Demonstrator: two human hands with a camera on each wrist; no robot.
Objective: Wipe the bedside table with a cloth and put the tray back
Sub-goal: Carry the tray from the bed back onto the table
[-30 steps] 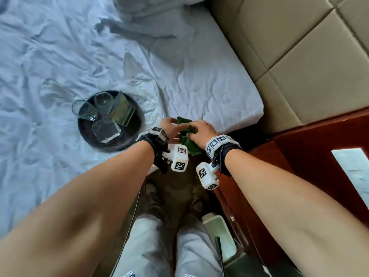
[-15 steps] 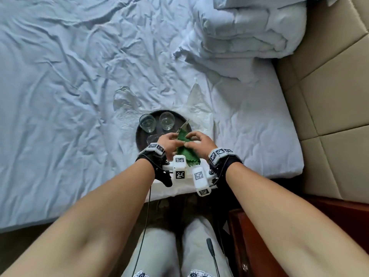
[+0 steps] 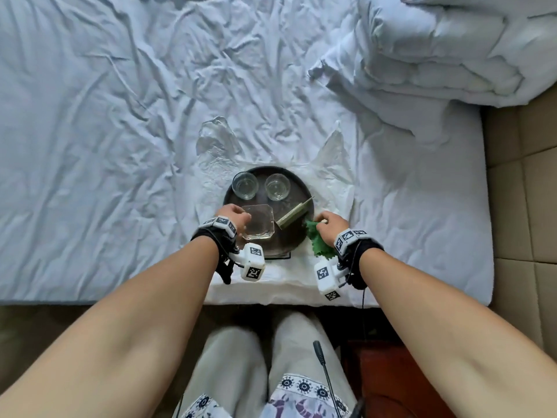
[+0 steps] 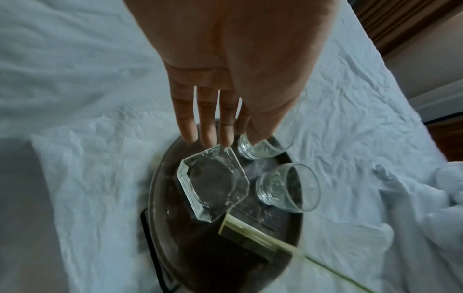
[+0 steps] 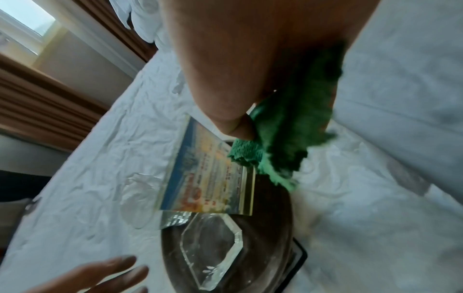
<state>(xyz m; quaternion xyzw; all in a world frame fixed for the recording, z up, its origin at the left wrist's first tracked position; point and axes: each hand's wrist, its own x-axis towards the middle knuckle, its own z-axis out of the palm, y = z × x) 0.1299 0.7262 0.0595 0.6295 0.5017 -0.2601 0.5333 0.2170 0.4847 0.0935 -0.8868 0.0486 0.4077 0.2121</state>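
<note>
Soft daylight, blurred wrist views

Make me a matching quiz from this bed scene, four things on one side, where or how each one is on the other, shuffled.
1. green cloth
2. glass ashtray
3. two drinking glasses
4. folded duvet

a. far side of the tray
b. top right of the bed
c. near side of the tray, by the open left hand
d. gripped in the right hand

Pairs: 1-d, 2-c, 3-a, 4-b

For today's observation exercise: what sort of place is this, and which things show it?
Probably a hotel bedroom: a bed with white sheets, a folded duvet, and a round tray holding two glasses and a glass ashtray.
</note>
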